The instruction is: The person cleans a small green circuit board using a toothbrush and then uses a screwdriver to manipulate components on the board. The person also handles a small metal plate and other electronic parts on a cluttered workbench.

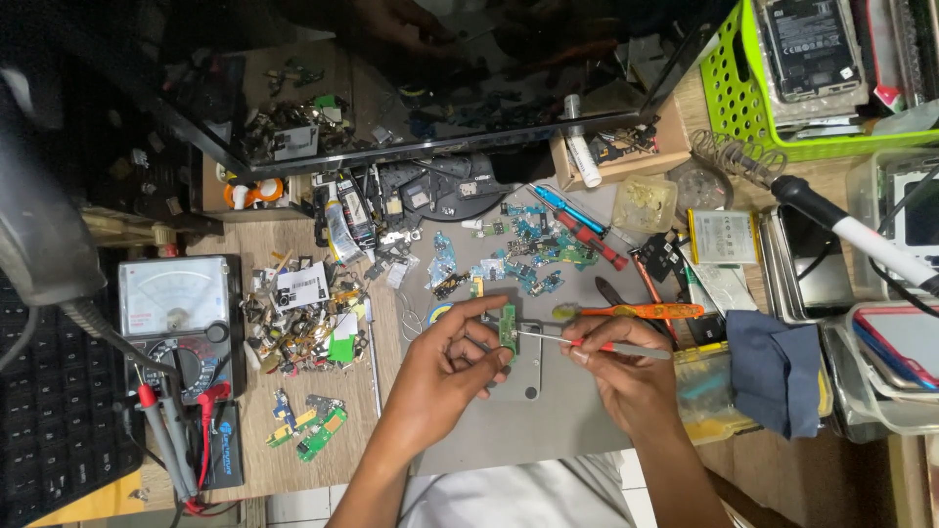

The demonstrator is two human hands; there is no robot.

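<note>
On the cluttered counter (293, 460) I see my left hand (445, 367) pinching a small green circuit board (508, 330) at center, my right hand (626, 376) at 3 o'clock closed around thin tweezers (587, 342) touching it.

Matt grey mat (548, 430) is laid on bare wood bench (293, 460). Tweezers (548, 337) are seen as bright metal; basket (729, 88) as glossy green plastic.

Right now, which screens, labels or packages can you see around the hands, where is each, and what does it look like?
Analog multimeter: left of the left hand, grey case, pale dial face.
White label card: on the parts pile, rectangular, dark print.
Flat battery pack: beyond the right hand, silvery white, yellow edge.
Phone back: in the green basket, dark, labelled.
</note>
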